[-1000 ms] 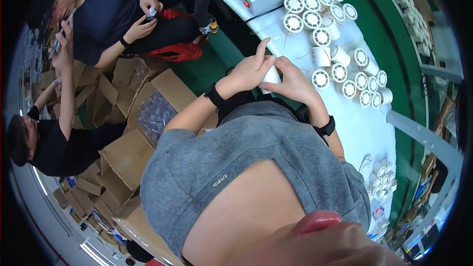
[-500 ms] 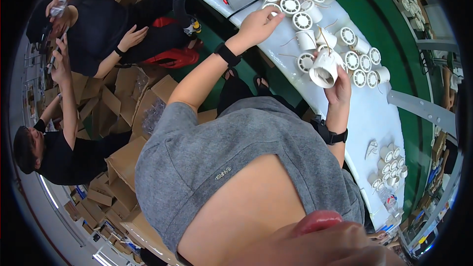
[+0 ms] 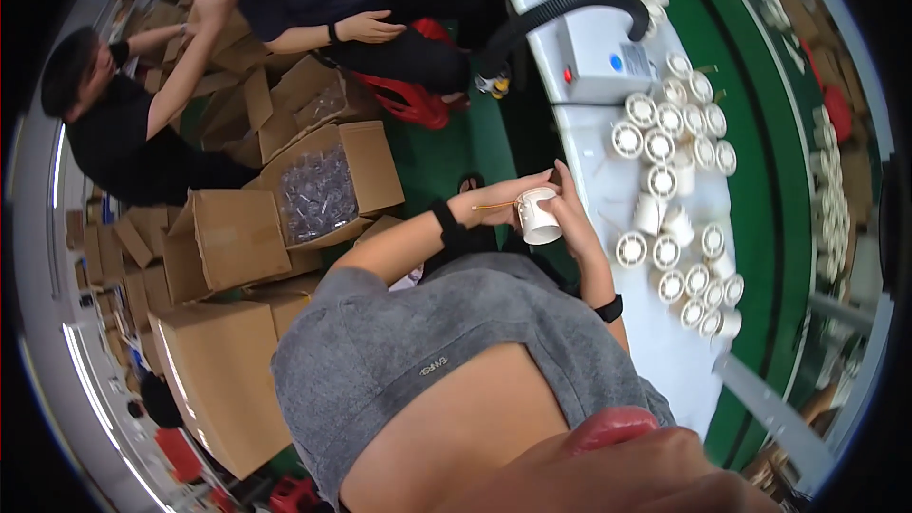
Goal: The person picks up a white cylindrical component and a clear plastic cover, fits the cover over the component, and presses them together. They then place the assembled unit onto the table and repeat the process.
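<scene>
My right hand [image 3: 576,218] is closed round a white cylindrical plastic housing [image 3: 541,227] in front of my body. Its thumb lies across the housing's upper side, and thin coloured wires [image 3: 494,206] trail leftward from it. My left hand [image 3: 492,194] lies close behind the housing and against the right hand. Its fingers are partly hidden, so I cannot make out whether they grip the housing. On the white table [image 3: 608,192] to the right stand several similar housings [image 3: 659,145] with slotted round tops, some lying on their sides.
A grey metal box [image 3: 603,62] with a black ribbed hose [image 3: 570,2] stands on the table. To the left, an open carton [image 3: 375,166] holds clear plastic parts [image 3: 318,192]. Another person's hand [image 3: 372,27] is beyond it, near a red stool [image 3: 418,106].
The view has swung toward the left. My left hand has come back from the housings on the table to the right hand, which has brought its housing off the table toward my body.
</scene>
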### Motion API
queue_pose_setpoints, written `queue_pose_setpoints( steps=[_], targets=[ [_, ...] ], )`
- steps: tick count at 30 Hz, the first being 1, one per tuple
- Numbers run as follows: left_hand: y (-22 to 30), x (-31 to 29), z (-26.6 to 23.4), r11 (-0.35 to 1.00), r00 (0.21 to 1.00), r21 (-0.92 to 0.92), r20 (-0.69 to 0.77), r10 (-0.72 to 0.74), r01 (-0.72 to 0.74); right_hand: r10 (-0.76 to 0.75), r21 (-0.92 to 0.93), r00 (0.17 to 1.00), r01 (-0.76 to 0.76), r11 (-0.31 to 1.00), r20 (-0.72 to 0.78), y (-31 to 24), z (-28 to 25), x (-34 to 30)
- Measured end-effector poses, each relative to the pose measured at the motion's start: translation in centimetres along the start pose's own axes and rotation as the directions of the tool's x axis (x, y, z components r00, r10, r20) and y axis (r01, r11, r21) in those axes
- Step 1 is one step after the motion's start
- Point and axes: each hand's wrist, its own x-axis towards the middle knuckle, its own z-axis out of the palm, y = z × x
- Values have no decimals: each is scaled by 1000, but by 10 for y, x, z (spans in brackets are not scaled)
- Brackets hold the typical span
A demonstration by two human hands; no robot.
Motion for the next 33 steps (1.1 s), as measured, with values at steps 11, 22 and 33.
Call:
queue_pose_setpoints(
  steps=[11,22,33],
  targets=[
    [-18,-17,-111,698,796,-398,-413,443,-595,173,-100,964,-196,975,-201,18,25,91],
    [10,53,-213,821,699,-390,-715,16,-418,164,-147,956,-204,968,-242,12,14,78],
    [15,66,-233,902,864,-328,-495,90,-281,-160,-254,912,65,965,-377,-85,32,39]
  ],
)
